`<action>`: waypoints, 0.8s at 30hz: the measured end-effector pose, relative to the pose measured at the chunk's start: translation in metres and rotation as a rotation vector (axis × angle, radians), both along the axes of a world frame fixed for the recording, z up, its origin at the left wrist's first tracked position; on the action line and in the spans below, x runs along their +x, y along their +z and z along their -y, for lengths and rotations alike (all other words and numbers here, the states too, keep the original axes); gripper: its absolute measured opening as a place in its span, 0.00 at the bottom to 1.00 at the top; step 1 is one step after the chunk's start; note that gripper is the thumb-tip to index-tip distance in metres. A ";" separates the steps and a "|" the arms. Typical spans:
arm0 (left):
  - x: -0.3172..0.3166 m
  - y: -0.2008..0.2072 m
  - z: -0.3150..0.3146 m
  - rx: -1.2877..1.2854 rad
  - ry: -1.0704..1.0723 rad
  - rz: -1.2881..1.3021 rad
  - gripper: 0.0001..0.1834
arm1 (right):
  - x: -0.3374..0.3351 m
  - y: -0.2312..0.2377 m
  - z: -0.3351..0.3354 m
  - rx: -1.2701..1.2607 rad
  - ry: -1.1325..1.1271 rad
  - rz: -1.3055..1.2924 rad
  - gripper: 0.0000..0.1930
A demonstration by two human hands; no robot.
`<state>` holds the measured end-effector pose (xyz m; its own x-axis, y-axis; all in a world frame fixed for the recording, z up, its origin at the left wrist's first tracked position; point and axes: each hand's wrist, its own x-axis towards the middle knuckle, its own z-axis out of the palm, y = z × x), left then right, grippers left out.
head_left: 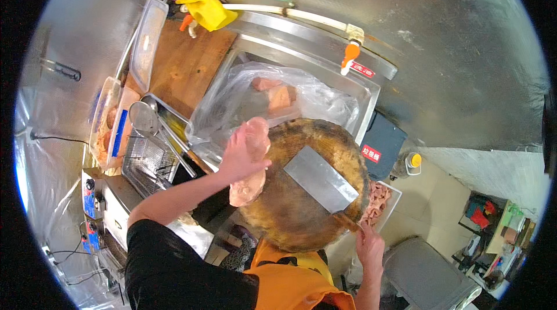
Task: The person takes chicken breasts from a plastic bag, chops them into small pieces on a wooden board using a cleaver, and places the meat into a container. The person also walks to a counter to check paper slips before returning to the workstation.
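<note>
A large round wooden chopping block (284,217) stands in front of me. At its left edge my left hand (241,156) is closed round the middle of a pale raw chicken breast (248,188), which shows above and below my fingers. My right hand (369,244), at the block's lower right, grips the handle of a cleaver (322,179). The cleaver's broad blade lies flat over the block and points up and left. Beyond the block, more raw meat (279,98) sits in a clear plastic bag (223,101) in the steel sink (371,92).
A white tub of cut meat (394,197) stands right of the block. Left are a plastic container of meat (107,144), a strainer (143,117) and a wire fryer basket (151,162). An orange-handled tap (351,53) overhangs the sink. A grey stool (426,272) stands lower right.
</note>
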<state>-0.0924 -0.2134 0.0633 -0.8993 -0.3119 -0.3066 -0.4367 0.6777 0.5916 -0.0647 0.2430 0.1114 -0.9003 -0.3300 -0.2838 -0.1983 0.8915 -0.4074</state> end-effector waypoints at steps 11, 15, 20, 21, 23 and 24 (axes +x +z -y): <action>0.002 0.001 -0.018 -0.175 0.082 -0.001 0.51 | -0.007 -0.016 0.015 -0.189 0.017 0.074 0.16; 0.021 -0.029 -0.030 -0.196 0.185 -0.088 0.54 | -0.015 -0.021 0.037 -0.196 0.176 0.157 0.15; 0.016 -0.024 -0.039 -0.199 0.241 -0.181 0.51 | -0.029 -0.022 0.063 -0.191 0.446 -0.009 0.14; 0.014 -0.015 -0.040 -0.196 0.231 -0.180 0.52 | -0.033 -0.028 0.066 -0.194 0.505 -0.049 0.14; 0.010 -0.013 -0.038 -0.192 0.232 -0.170 0.53 | -0.036 -0.027 0.081 -0.204 0.577 -0.044 0.15; 0.001 -0.017 -0.038 -0.183 0.228 -0.170 0.53 | -0.036 -0.024 0.087 -0.202 0.601 -0.047 0.15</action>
<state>-0.0915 -0.1751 0.0461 -0.8337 -0.5466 -0.0785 -0.4946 0.6760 0.5463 -0.1010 0.1558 0.0878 -0.5513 -0.8245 -0.1278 -0.6620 0.5255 -0.5344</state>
